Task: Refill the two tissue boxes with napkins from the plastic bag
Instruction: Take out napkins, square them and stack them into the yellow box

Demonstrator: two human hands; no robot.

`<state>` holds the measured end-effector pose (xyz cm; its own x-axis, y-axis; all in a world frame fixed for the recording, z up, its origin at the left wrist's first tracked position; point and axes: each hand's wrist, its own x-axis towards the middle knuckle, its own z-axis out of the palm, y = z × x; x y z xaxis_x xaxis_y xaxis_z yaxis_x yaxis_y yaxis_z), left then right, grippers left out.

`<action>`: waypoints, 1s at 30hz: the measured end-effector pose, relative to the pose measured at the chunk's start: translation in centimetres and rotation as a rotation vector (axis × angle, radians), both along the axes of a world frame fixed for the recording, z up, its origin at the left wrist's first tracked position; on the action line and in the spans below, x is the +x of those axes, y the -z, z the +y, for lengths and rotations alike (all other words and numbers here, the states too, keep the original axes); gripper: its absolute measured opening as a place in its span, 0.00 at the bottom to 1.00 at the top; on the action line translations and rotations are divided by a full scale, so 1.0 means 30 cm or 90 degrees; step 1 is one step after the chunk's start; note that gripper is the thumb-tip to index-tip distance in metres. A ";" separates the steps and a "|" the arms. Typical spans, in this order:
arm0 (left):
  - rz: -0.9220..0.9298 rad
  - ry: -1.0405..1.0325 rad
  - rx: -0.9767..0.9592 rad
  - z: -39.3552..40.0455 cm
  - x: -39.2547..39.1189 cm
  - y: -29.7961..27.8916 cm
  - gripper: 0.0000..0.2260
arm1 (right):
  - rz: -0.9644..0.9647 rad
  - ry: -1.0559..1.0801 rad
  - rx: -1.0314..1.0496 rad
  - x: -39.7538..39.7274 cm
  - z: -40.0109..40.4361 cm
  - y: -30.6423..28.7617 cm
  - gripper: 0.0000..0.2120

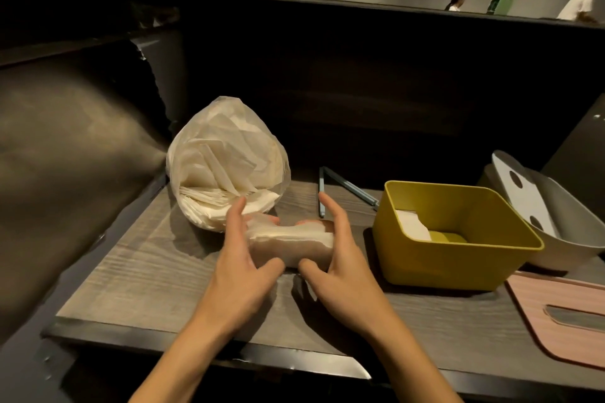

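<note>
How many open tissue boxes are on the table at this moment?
2. The yellow box stands right of the hands, a few napkins inside. The grey box sits behind it at the right edge, a white lid leaning in it. None seems hidden.

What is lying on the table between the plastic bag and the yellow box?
In the head view, a stack of napkins held between the left hand and right hand, and behind them a folded blue-grey metal rod on the table.

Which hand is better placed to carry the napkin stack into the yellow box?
Right. Both hands grip the stack, but the right hand holds the end nearer the yellow box, which stands to its right.
</note>
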<state>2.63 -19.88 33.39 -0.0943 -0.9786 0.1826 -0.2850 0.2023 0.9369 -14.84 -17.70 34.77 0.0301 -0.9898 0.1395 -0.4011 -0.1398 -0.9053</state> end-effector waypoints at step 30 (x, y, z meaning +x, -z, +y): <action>-0.009 -0.001 -0.003 0.009 -0.018 0.013 0.39 | -0.015 0.028 -0.013 -0.041 0.024 0.035 0.40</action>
<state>2.10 -19.61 33.00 -0.0953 -0.9781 0.1852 -0.2993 0.2055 0.9318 -16.07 -16.97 33.71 -0.0171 -0.9871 0.1595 -0.3859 -0.1406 -0.9117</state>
